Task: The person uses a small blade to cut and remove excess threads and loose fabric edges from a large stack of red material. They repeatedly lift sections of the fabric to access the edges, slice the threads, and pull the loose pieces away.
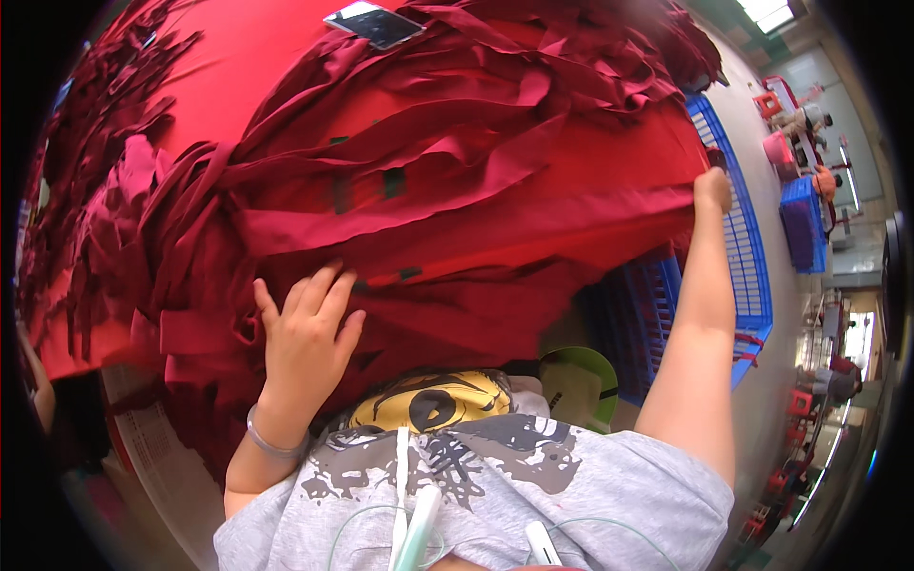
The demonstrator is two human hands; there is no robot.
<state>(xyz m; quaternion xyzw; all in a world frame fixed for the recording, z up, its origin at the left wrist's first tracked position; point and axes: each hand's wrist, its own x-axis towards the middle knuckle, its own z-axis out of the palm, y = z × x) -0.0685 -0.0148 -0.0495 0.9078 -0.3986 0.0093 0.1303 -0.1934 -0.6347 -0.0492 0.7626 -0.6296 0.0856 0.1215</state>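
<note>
Long strips of dark red fabric [409,224] lie in tangled folds over a bright red table surface [228,57]. At the right my right hand [712,190] is closed round the end of one wide fabric strip, my arm stretched far out. That strip runs taut leftward across the pile and is slightly blurred. My left hand [307,319], with a band on its wrist, rests on the fabric near the table's front edge, fingers spread and holding nothing. Some cloth hangs over the front edge toward my lap.
Beyond the table's right edge stand blue plastic baskets [745,257]. A phone [374,24] lies at the far side. More dark red strips [105,181] are heaped at the left. A green round object [595,385] is below the edge. People and red stools appear far right.
</note>
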